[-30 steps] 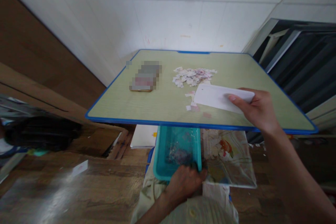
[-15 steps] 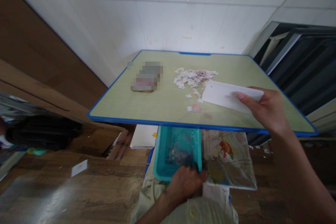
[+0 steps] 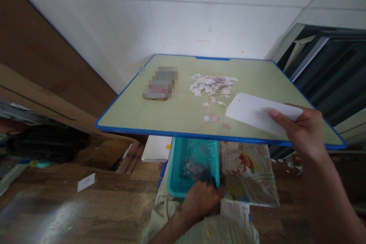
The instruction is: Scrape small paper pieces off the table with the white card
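Observation:
Pinched in my right hand (image 3: 304, 127) is a flat white card (image 3: 254, 110), thumb on top, held over the right part of the table (image 3: 128, 116). Just beyond its left end lies a heap of small torn paper pieces (image 3: 213, 84), whitish and pinkish. A few loose scraps (image 3: 210, 117) are scattered nearer the table's front edge. Below that edge, my left hand (image 3: 203, 198) is closed on the near right corner of a teal plastic tray (image 3: 175, 183). Dark, shiny bits (image 3: 194, 168) lie on the tray's bottom; what they are I cannot make out.
A blurred-out flat object (image 3: 161, 84) rests on the table's left side. Under the table are a white book (image 3: 156, 148) and a clear-covered patterned sheet (image 3: 251, 175). A cardboard box (image 3: 105, 152) and a white card-like piece (image 3: 86, 182) are at floor level, left. Dark panels (image 3: 331, 61) lean at right.
My right hand has drawn the white card right and slightly toward me, away from the paper heap, uncovering scraps at its edge. My left hand and the tray stay put.

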Action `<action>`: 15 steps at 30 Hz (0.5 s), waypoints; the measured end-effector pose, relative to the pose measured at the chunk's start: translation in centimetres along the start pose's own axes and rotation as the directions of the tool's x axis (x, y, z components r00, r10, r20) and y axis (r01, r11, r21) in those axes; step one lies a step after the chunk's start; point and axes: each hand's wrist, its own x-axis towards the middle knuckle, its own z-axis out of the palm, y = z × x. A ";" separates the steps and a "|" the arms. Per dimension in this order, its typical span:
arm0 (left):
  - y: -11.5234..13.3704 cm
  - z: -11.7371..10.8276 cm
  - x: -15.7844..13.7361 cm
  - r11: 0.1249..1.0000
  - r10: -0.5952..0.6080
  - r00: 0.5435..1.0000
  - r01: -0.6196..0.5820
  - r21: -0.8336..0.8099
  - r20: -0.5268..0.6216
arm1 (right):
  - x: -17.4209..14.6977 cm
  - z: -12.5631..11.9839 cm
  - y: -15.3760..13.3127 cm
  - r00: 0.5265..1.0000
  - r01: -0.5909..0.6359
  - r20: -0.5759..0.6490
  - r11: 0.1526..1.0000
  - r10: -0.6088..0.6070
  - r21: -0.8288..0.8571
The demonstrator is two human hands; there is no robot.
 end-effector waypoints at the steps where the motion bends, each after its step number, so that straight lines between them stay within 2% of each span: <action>1: 0.0 0.0 0.0 1.000 -0.005 1.000 0.005 0.001 0.002 | -0.1 0.3 0.0 1.000 -0.002 0.003 1.000 0.002 0.028; 4: 0.0 -0.1 0.0 1.000 -0.002 1.000 0.002 -0.006 0.024 | 0.3 1.2 -0.4 0.998 0.015 -0.060 0.997 -0.010 0.075; 6: 0.0 -0.1 0.0 1.000 0.003 0.999 -0.003 -0.009 0.037 | 0.9 1.8 -1.0 0.996 0.039 -0.082 0.999 -0.036 0.028; 9: 0.0 -0.1 0.0 1.000 -0.004 0.999 0.004 -0.004 0.032 | 1.7 2.3 -1.9 0.997 0.075 -0.008 0.995 -0.075 -0.061; 12: 0.0 -0.1 0.0 1.000 0.000 1.000 0.000 -0.007 0.027 | 2.0 1.7 -2.2 0.993 0.105 0.075 0.985 -0.095 -0.139; 15: 0.1 -0.1 0.0 1.000 0.005 1.000 -0.005 -0.013 0.030 | 2.0 0.4 -1.8 0.996 0.080 0.050 0.978 -0.071 -0.191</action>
